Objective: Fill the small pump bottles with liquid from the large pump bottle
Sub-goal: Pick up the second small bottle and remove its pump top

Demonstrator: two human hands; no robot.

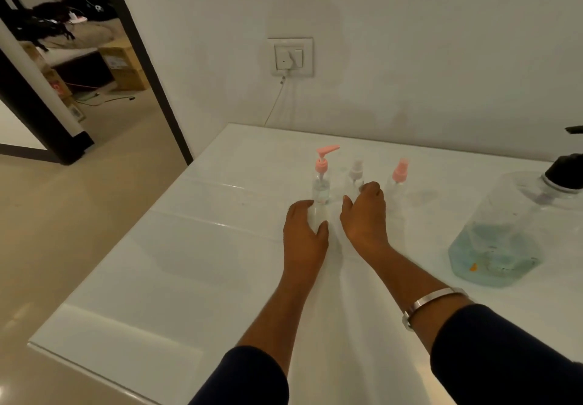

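The left hand (304,231) has its fingers (301,207) and thumb curled around the base of a small clear bottle with a pink pump (321,183), which stands upright on the white table (189,262) and seems to hold a little liquid low down. The right hand (366,215) reaches for the middle bottle with a white pump (355,177), its fingers bent over the bottle's body; whether they actually clamp it or only touch it I cannot tell, since the clear plastic is blurred. A third small bottle with a pink sprayer (398,180) stands just beside, to the right, untouched. The large pump bottle (511,231), with a black pump head and blue liquid filling only its bottom part, sits well apart at the right side of the table. To do this step well, I judge the person should hold one small bottle low and firmly, unscrew its pump without tipping it, and carry it to the large bottle's spout rather than dragging the heavy bottle over. These light bottles stand close together and could topple each other. The table has open room toward the person and to the left, but its left edge drops to the floor, and the wall closes the far side.
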